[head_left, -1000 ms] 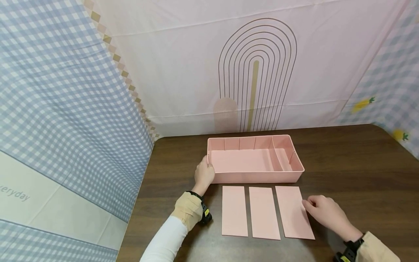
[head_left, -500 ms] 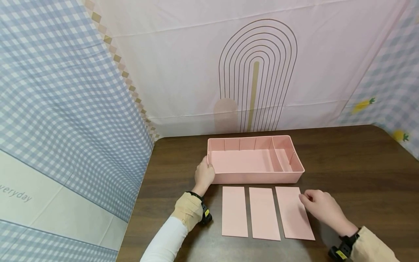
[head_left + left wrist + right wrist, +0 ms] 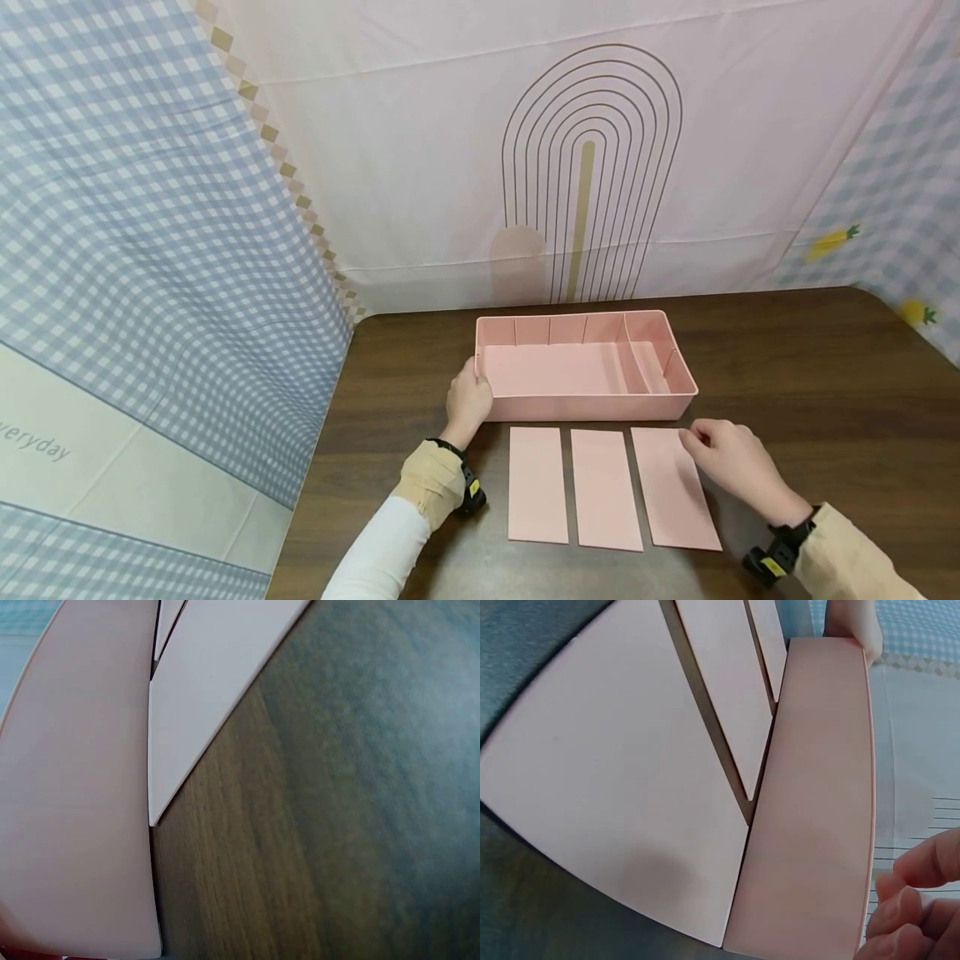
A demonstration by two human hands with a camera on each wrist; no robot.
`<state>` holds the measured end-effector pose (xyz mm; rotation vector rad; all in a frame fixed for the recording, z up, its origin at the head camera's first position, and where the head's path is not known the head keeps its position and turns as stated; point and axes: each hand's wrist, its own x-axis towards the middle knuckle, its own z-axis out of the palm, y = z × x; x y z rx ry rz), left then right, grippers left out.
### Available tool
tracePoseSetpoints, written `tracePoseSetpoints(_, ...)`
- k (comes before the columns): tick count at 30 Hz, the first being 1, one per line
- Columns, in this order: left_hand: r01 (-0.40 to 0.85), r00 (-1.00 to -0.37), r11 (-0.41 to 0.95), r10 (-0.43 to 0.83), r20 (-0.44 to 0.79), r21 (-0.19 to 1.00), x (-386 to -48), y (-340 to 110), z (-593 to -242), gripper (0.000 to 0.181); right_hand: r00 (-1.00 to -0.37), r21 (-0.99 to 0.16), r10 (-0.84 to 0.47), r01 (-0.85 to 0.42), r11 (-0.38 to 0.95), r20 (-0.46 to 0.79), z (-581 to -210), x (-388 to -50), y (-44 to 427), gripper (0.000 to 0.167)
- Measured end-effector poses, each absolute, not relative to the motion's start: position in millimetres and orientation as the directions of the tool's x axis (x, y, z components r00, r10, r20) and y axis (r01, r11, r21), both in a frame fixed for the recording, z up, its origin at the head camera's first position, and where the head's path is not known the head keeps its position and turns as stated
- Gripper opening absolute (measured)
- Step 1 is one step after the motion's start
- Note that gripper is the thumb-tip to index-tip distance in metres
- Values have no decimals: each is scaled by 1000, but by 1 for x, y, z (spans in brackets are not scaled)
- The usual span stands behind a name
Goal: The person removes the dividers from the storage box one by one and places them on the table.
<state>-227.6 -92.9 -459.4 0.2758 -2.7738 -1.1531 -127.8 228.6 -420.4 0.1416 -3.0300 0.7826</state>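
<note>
A pink plastic storage box (image 3: 585, 407) sits on the table, with one upright divider (image 3: 632, 354) near its right end. My left hand (image 3: 468, 402) grips the box's left end wall at the rim. In front of the box lie three flat pink panels: a left panel (image 3: 537, 485), a middle panel (image 3: 606, 490) and a right panel (image 3: 671, 500). Beside and slightly over the right panel's upper right corner is my right hand (image 3: 741, 468). Its fingers are loosely curled and hold nothing, as the right wrist view shows.
The brown wooden table (image 3: 810, 367) runs back to a pale cloth (image 3: 420, 183) printed with arches. Blue checked cloth (image 3: 172, 208) hangs at the left side, and more of it at the right.
My right hand has moved up and slightly left, along the right panel's edge toward the box. My left hand, the box and the panels have stayed in place.
</note>
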Motion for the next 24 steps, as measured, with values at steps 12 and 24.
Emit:
tracePoseSetpoints(12,-104,-975,707,-212,69,699,-228,-92,-461,41,-992,-483,-94,-125,867,88,-416,-135,227,35)
tracePoseSetpoints(24,-107,-975,709,-213,68,697,-228,-93,-461,41,-992,-505,-87,-124,854,96,-410,-143,225,34)
